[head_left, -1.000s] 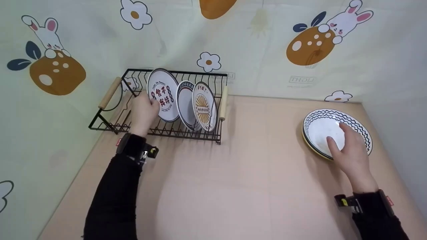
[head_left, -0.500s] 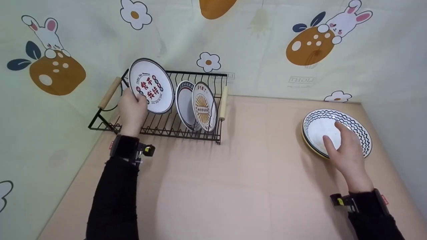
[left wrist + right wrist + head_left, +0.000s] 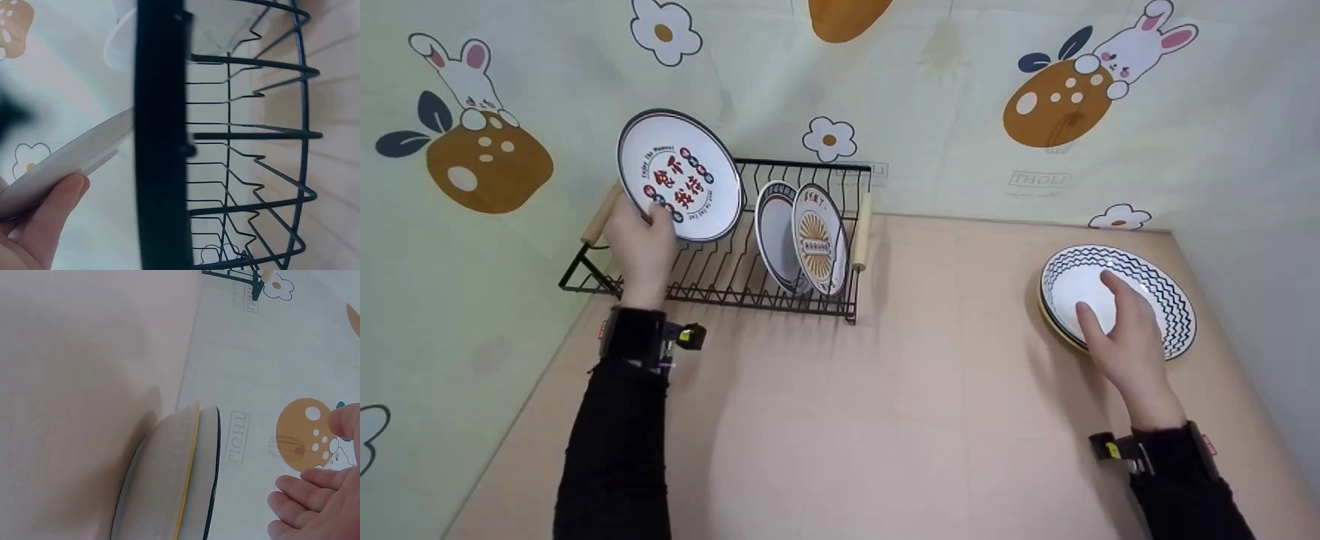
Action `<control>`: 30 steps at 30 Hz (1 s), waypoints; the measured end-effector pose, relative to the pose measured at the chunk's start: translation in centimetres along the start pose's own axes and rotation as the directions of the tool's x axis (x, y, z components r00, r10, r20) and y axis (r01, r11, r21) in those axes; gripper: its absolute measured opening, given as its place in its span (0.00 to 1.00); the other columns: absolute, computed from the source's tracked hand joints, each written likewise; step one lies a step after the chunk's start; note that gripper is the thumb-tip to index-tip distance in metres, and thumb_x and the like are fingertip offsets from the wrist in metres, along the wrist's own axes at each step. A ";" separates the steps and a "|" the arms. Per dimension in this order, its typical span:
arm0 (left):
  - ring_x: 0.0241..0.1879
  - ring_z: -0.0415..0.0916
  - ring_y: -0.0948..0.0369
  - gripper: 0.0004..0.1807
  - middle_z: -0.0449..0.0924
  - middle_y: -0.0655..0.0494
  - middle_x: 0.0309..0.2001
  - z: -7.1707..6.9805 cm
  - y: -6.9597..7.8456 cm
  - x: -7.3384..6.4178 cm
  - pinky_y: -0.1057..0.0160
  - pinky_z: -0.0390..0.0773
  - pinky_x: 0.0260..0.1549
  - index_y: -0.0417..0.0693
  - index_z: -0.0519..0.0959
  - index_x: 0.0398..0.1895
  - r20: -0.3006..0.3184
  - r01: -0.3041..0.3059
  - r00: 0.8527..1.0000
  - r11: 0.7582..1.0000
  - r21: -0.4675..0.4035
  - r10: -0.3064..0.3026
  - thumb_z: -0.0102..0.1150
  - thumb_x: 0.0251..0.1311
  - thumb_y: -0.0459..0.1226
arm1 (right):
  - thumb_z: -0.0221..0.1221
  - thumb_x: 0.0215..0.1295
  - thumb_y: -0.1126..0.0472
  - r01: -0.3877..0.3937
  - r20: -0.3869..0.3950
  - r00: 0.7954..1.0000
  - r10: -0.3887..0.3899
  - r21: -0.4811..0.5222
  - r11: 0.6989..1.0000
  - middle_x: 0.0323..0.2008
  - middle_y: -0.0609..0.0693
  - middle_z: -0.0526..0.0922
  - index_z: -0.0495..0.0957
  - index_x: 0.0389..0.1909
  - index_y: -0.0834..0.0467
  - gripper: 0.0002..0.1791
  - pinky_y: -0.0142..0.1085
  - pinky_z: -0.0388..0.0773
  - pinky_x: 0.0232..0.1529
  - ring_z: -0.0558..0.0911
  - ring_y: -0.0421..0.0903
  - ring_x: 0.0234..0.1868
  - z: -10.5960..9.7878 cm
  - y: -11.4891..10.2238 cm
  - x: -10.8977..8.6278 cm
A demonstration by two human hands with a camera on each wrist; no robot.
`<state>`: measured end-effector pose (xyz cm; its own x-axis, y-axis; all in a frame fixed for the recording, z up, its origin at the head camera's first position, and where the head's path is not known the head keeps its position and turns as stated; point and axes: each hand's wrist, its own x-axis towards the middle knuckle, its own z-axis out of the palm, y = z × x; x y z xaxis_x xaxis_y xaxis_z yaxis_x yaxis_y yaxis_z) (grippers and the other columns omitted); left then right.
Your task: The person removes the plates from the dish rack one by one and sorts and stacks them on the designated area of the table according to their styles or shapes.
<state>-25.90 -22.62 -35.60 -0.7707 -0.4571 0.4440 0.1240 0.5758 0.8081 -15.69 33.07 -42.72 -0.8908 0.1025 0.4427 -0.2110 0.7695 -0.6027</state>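
A white plate (image 3: 690, 142) with red lettering and a dark rim is raised above the left part of the black wire dish rack (image 3: 720, 296). My left hand (image 3: 641, 244) pinches its lower left edge, thumb on the printed face; in the left wrist view the plate (image 3: 73, 154) shows edge-on between thumb and fingers. Two more plates stand in the rack's right part, one with a grey-blue rim (image 3: 776, 232) and one with a yellow sunburst (image 3: 817, 240). My right hand (image 3: 1132, 345) hovers by the stacked dishes (image 3: 1069, 285), fingers apart and holding nothing.
Wooden handles (image 3: 862, 232) sit at both ends of the rack. The stacked dishes, one with a yellow rim (image 3: 191, 461), rest at the table's right side. A patterned sheet (image 3: 945, 112) hangs behind the table (image 3: 885, 412).
My left hand has lifted the red-lettered plate out of the rack, up and to the left, turning its face more toward the head camera. My right hand has drifted slightly left.
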 end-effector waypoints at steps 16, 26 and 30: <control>0.41 0.79 0.60 0.19 0.83 0.44 0.50 -0.7 1.3 -0.6 0.68 0.80 0.42 0.33 0.77 0.56 -0.030 0.018 0.999 0.981 -0.194 -0.024 0.47 0.63 0.25 | 0.56 0.70 0.63 0.005 -0.020 1.000 -0.004 0.034 0.999 0.65 0.68 0.68 0.64 0.67 0.69 0.28 0.62 0.59 0.65 0.64 0.68 0.66 0.6 -1.0 0.4; 0.40 0.78 0.61 0.19 0.82 0.44 0.51 -0.4 2.6 -1.8 0.68 0.79 0.40 0.34 0.76 0.58 0.010 0.040 0.999 0.953 -0.299 -0.039 0.48 0.64 0.27 | 0.56 0.69 0.63 0.018 -0.043 0.999 -0.015 0.079 0.997 0.65 0.65 0.70 0.65 0.68 0.68 0.28 0.59 0.59 0.66 0.65 0.65 0.66 1.2 -1.7 0.4; 0.35 0.78 0.61 0.19 0.82 0.45 0.50 -0.2 3.0 -2.3 0.69 0.79 0.35 0.35 0.75 0.59 0.041 0.055 0.998 0.935 -0.350 -0.044 0.48 0.66 0.27 | 0.57 0.67 0.65 0.040 -0.064 0.997 -0.034 0.100 0.994 0.64 0.65 0.72 0.67 0.66 0.68 0.28 0.57 0.60 0.66 0.66 0.64 0.66 1.5 -2.0 0.5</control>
<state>-23.59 -20.01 -34.13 -0.8001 -0.4538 0.3923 0.2924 0.2760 0.9156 -16.33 30.69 -42.26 -0.8554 0.1167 0.5046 -0.2858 0.7062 -0.6478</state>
